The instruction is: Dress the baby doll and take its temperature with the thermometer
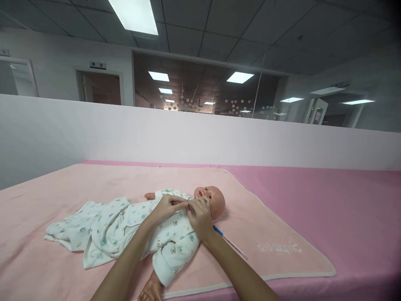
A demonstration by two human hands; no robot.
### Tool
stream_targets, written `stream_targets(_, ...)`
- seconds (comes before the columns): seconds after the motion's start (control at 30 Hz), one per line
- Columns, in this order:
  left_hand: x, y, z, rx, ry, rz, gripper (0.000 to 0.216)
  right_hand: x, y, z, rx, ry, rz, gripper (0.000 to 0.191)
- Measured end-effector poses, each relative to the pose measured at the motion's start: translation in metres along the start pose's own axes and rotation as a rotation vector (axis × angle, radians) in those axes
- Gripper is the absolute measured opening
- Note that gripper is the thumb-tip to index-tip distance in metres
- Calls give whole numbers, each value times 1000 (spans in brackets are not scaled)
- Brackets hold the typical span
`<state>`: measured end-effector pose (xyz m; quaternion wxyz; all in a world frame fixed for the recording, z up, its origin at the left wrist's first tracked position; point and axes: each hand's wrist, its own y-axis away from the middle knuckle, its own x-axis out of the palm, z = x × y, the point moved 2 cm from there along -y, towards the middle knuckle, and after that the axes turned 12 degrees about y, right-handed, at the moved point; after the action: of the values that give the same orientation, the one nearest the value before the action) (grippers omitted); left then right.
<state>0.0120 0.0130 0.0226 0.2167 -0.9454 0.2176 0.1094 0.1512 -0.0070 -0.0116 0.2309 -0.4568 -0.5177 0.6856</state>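
A baby doll (pixel 213 200) lies on its back on a pale pink blanket (pixel 275 234), head to the right. It wears a white printed romper (pixel 169 238). My left hand (pixel 166 208) pinches the romper's collar at the doll's chest. My right hand (pixel 199 215) pinches the same collar edge just below the doll's chin, fingertips touching those of the left. Both hands are closed on the fabric.
A blue-capped thin tube, like a thermometer (pixel 230 241), lies on the blanket by my right forearm. The blanket covers a brighter pink surface (pixel 344 200). A low white partition wall (pixel 200 133) runs behind it, with glass and ceiling lights above.
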Motion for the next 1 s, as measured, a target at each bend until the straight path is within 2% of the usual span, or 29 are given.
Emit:
stream_targets(0.37, 1, 3, 1, 55, -222, 0, 35, 0, 0, 2, 25, -39, 55, 22)
stream_targets(0.53, 3, 3, 2, 62, -218, -15, 32, -2, -2, 4, 18, -49, 75, 28)
stream_targets(0.8, 1, 2, 4, -3, -179, -34, 38, -3, -3, 5, 27, -15, 71, 29)
stream_targets(1.0, 2, 1, 7, 64, -89, -57, 51, 3, -1, 5, 53, 26, 21, 21)
